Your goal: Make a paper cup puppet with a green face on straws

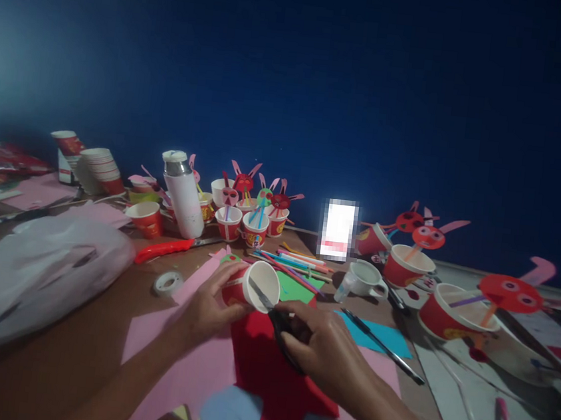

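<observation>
Nearest, shows red paper (262, 382) lying over pink paper (203, 372) below both hands; could crease or shift these sheets by leaning a wrist on them. Just above, grips black-handled scissors (279, 335) in the right hand (324, 340), closed around the handles; points metal into the mouth of a red paper cup (232, 288); grasps that cup in the left hand (207, 309), tipped on its side above the sheets; cannot tell whether a second blade lies outside it. Could pierce the wall by pushing too deep, and so nick the left hand; could buckle the rim by squeezing too hard. Farther on, shows coloured straws (299, 265) loosely heaped, left of a white mug (366, 279); could scatter the heap or knock the mug by reaching forward carelessly. Beyond, shows a tall flask (184, 200) near rabbit-eared cups (229, 226); could topple several by bumping the flask; at the back, ends in a dark blue wall (297, 91).
</observation>
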Motion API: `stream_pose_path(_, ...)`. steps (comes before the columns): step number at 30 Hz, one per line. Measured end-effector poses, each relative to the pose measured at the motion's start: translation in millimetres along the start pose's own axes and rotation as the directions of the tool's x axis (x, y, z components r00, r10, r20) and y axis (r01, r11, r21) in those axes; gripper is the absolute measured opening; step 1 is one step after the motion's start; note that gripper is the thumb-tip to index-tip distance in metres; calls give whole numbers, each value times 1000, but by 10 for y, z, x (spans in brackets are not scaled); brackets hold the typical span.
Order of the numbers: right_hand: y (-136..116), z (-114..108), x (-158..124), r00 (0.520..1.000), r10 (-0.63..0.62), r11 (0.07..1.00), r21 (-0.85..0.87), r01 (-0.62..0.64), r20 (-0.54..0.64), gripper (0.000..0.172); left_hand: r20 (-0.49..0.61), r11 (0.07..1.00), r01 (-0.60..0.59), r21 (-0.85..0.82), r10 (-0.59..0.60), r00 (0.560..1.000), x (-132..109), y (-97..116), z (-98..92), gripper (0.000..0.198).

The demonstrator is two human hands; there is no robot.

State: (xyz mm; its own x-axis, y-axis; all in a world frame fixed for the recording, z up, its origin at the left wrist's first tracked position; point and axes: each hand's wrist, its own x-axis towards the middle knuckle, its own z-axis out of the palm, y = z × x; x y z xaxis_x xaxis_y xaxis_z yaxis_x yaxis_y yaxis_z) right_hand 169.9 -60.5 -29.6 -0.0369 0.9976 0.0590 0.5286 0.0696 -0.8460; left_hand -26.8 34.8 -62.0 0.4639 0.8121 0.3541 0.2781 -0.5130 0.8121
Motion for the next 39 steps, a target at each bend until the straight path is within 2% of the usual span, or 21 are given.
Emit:
stream_pose_path(1,11,-7,18,996,80,987,136,-86,49,24,1,1000,-4,-29,4,1000,2,-6,3,53)
stream_pose_path(3,45,-19,55,960,203,870,414,-267,194,23,3,994,-16,-105,17,1000,1,-26,16,55)
stream_pose_path(4,65,-22,71,941,218,786,525,-327,260,25,1,990,-22,-136,23,1000,-2,-37,23,57)
stream_pose_path(6,101,-19,93,925,179,644,672,-367,334,31,-10,985,-39,-169,38,999,-10,-57,38,59)
stream_pose_path(8,117,-7,105,925,136,575,732,-364,354,34,-25,983,-65,-171,61,998,-16,-74,48,60)
stream_pose_path(10,102,4,108,925,143,602,712,-363,351,34,-34,984,-91,-155,86,996,-18,-92,52,59)
stream_pose_path(13,35,-26,93,933,197,728,593,-344,300,28,-36,984,-129,-121,125,992,-6,-131,44,56)
stream_pose_path(15,-8,-99,65,939,189,814,488,-314,287,25,-58,984,-148,-103,143,988,12,-157,23,55)
stream_pose_path(18,-31,-265,23,930,164,890,356,-283,330,28,-134,986,-65,-155,44,990,42,-162,-26,57)
stream_pose_path(20,-20,-357,16,934,174,882,372,-288,311,30,-178,966,45,-254,-92,980,55,-132,-59,64)
stream_pose_path(22,-9,-385,33,967,165,828,505,-242,192,34,-203,934,114,-339,-191,960,58,-82,-82,74)
stream_pose_path(24,-10,-342,61,989,146,748,651,-131,32,42,-196,913,141,-383,-230,953,51,-24,-87,82)
stream_pose_path(26,-23,-251,89,989,129,693,720,-39,-70,49,-176,905,148,-400,-234,956,36,28,-74,85)
stream_pose_path(29,-33,-90,110,985,137,675,737,-15,-106,52,-136,912,167,-375,-232,963,0,64,-23,84)
stream_pose_path(33,21,98,125,978,163,656,754,-10,-129,50,-121,920,169,-354,-224,967,-67,11,77,85)
stream_pose_path(36,92,201,141,981,142,642,766,8,-129,43,-103,940,169,-296,-207,973,-105,-26,154,80)
stream_pose_path(39,150,261,142,981,142,662,750,5,-132,35,-103,962,149,-227,-176,979,-124,31,227,71)
